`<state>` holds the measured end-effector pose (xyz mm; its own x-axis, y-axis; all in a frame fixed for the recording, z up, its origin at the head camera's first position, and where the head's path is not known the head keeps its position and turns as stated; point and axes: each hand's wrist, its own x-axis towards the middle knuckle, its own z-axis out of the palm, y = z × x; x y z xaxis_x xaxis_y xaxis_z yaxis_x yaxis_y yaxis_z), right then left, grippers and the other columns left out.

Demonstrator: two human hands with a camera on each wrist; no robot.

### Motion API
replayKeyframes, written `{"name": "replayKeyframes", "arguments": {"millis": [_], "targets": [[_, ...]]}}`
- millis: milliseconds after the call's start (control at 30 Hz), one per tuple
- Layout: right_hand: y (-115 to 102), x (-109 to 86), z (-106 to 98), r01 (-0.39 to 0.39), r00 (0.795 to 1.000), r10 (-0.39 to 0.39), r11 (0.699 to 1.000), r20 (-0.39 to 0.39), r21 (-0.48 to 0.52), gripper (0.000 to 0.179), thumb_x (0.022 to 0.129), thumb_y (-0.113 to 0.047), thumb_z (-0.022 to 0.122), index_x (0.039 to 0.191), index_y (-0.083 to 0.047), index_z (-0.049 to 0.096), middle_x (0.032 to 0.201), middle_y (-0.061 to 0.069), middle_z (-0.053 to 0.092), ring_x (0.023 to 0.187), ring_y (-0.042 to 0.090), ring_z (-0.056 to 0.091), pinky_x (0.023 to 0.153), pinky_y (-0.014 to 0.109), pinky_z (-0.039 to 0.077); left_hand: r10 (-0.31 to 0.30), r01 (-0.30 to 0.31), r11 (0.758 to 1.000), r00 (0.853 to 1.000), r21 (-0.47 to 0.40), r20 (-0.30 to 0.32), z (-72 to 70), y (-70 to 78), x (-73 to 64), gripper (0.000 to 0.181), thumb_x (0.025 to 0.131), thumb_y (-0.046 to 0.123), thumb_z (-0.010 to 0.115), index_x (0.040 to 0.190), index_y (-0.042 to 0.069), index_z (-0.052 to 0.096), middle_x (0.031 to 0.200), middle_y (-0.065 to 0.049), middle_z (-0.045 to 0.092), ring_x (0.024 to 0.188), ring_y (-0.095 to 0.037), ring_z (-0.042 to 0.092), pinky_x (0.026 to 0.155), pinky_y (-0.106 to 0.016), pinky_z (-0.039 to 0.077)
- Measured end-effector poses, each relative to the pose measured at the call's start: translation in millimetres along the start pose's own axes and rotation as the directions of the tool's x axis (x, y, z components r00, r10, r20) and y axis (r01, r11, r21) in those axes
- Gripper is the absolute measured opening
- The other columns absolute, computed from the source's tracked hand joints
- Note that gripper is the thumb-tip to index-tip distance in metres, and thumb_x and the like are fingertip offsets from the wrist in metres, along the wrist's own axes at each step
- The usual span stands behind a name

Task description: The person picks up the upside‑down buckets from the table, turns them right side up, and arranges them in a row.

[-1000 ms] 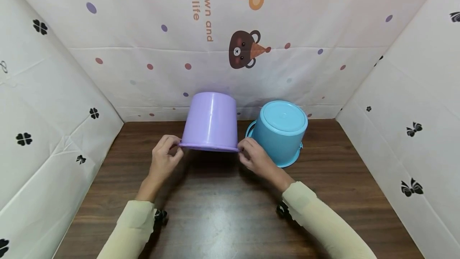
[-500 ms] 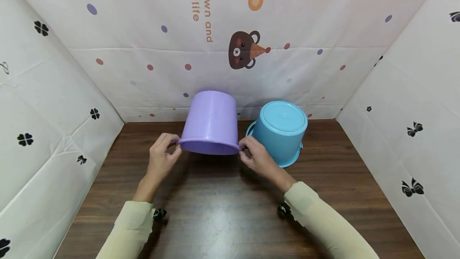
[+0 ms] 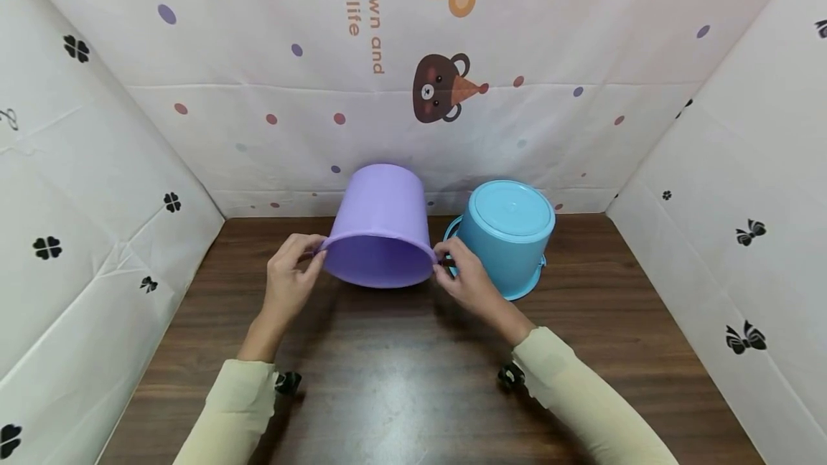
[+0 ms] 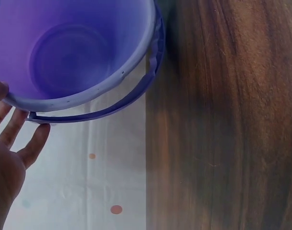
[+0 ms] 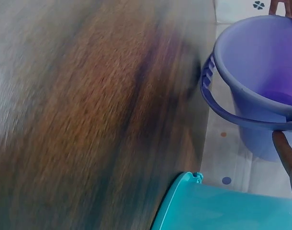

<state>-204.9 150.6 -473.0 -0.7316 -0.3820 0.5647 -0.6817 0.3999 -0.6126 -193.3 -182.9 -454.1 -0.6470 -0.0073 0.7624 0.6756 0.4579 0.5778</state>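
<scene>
A purple bucket (image 3: 381,199) is tilted, its mouth turned toward me and its base toward the back wall. On its left side, my left hand (image 3: 286,282) pinches the rim between fingers and thumb. My right hand (image 3: 472,282) grips the opposite side of the rim, close to the blue bucket. The purple handle (image 4: 103,112) hangs below the rim in the left wrist view. Looking inside from there, the bucket holds nothing. Just right of my right hand, a blue bucket (image 3: 507,264) stands upside down on the table, its handle folded down around it.
The dark wooden table (image 3: 388,379) runs up to a back wall (image 3: 271,156) hung with a patterned cloth. White printed sheets enclose the left side (image 3: 97,321) and the right side (image 3: 698,293).
The purple bucket has tipped: its rim has swung up and toward me, so the inside now shows. Both hands have kept hold of the rim. The blue bucket has stayed in place.
</scene>
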Motion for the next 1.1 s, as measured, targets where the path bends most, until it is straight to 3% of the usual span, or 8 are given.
{"name": "replayKeyframes", "arguments": {"millis": [100,433,567,667,800,1100], "targets": [[-2.0,0.6,0.6,-0.015,1.0,0.015,1.0,-0.012,0.014,0.023,0.093,0.004,0.064,0.112,-0.007,0.058,0.105,0.006,0.057,0.101,0.021,0.066,0.081,0.031,0.062,-0.008,0.008,1.0,1.0,0.006,-0.009,0.2,1.7,0.8,0.029,0.081,-0.018,0.075,0.106,-0.003,0.075,0.094,-0.016,0.071,0.087,-0.021,0.066,0.083,-0.016,0.056],[-3.6,2.4,1.8,-0.024,0.998,0.024,1.0,-0.056,-0.005,0.026,0.094,0.001,0.064,0.118,-0.009,0.06,0.103,0.006,0.056,0.09,0.019,0.057,0.072,0.031,0.055,-0.012,0.012,1.0,1.0,-0.006,-0.023,-0.8,-2.6,2.0,0.032,0.086,-0.01,0.076,0.114,0.004,0.077,0.099,-0.012,0.072,0.093,-0.012,0.066,0.084,-0.012,0.054],[-4.1,3.8,1.2,-0.041,0.997,0.042,0.999,-0.063,0.018,0.028,0.095,-0.001,0.064,0.122,-0.008,0.061,0.104,0.007,0.057,0.092,0.019,0.056,0.073,0.038,0.057,-0.011,0.011,1.0,0.999,0.001,-0.031,0.4,-1.8,3.9,0.033,0.086,-0.011,0.076,0.116,0.004,0.077,0.098,-0.013,0.072,0.093,-0.014,0.066,0.083,-0.01,0.053],[-4.5,4.7,0.7,-0.055,0.996,0.058,0.998,-0.072,0.042,0.03,0.096,0.0,0.064,0.125,-0.008,0.061,0.105,0.007,0.057,0.093,0.019,0.056,0.074,0.039,0.058,-0.009,0.009,1.0,0.999,0.019,-0.035,1.6,-0.3,6.1,0.033,0.085,-0.012,0.076,0.116,0.002,0.077,0.096,-0.015,0.072,0.09,-0.017,0.066,0.082,-0.008,0.052],[-5.0,6.5,-0.1,-0.063,0.994,0.067,0.997,-0.082,0.048,0.033,0.096,0.001,0.064,0.128,-0.007,0.061,0.105,0.009,0.057,0.094,0.019,0.057,0.074,0.03,0.059,-0.001,0.003,0.999,0.999,0.047,-0.048,3.7,2.8,9.5,0.032,0.084,-0.015,0.075,0.114,-0.002,0.076,0.091,-0.018,0.07,0.083,-0.021,0.063,0.078,-0.005,0.049],[-7.2,14.5,-2.9,-0.103,0.991,0.108,0.993,-0.078,0.057,0.037,0.097,-0.001,0.065,0.132,-0.009,0.061,0.105,0.008,0.057,0.095,0.019,0.057,0.072,0.039,0.059,-0.015,0.019,0.997,0.998,0.073,-0.053,4.7,6.7,16.8,0.033,0.084,-0.015,0.075,0.114,-0.001,0.077,0.088,-0.018,0.069,0.075,-0.023,0.06,0.068,-0.005,0.044]]}}
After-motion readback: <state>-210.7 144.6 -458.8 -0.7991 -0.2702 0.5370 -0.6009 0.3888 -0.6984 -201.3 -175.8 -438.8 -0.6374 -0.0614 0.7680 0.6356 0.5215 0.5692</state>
